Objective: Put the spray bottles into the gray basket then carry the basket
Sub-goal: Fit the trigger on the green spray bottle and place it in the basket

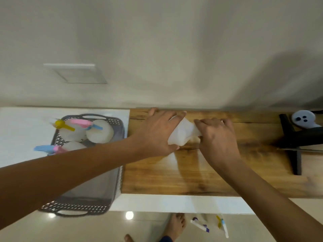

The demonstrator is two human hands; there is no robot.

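Note:
The gray basket (97,180) stands on the white counter at the left, partly under my left forearm. Three white spray bottles sit in its far end: one with a yellow trigger (65,127), one with a pink and blue trigger (100,131), and one with a blue and pink trigger (50,148) at the near left. On the wooden board (192,175) to the right of the basket, my left hand (157,133) and my right hand (218,137) both grip a crumpled white cloth (183,133).
A black stand (295,142) with a gray disc (304,118) sits at the board's right end. The wall runs right behind the counter. On the floor below lie a spray bottle (222,226) and a white tube (200,225), beside a bare foot (176,224).

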